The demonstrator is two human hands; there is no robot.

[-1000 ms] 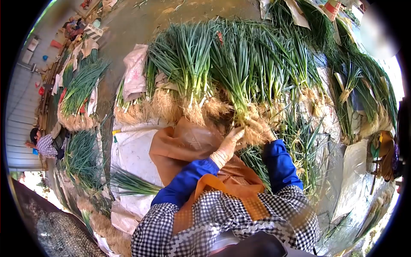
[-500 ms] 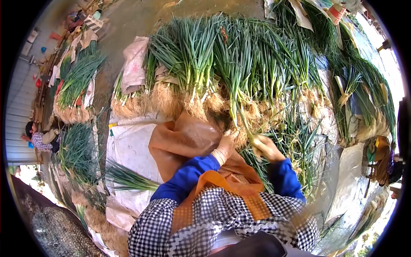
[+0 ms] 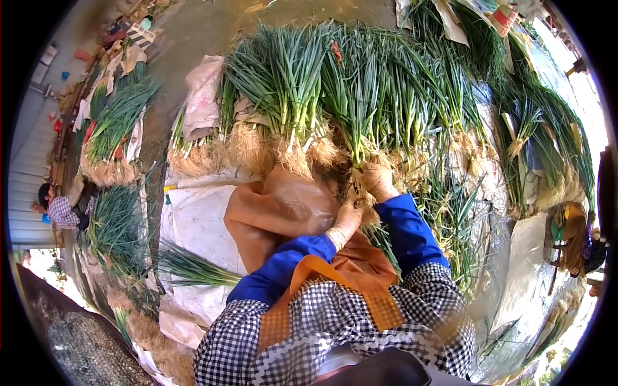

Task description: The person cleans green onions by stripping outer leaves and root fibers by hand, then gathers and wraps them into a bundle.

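Over my lap, my left hand (image 3: 347,217) is closed around the root end of a scallion (image 3: 356,153). Its green leaves point away from me, and dark, soiled roots show between my hands. Just ahead and to the right, my right hand (image 3: 378,181) is bent closed at the pale lower stalk; its fingertips are partly hidden. Brown plastic sheeting (image 3: 283,199) covers my legs below the hands. Right beyond them lies a wide row of scallions (image 3: 302,77), with bushy tan roots (image 3: 296,161) facing me.
A small scallion bunch (image 3: 199,265) lies on a white sheet (image 3: 199,219) at left. Loose green trimmings (image 3: 450,219) are heaped at right. More scallions (image 3: 119,125) lie at far left, near another person (image 3: 64,209). Further bundles (image 3: 553,148) lie at far right.
My right hand has moved forward and left, from holding a pulled-aside stalk to the scallion's base. My left hand has drawn slightly toward me.
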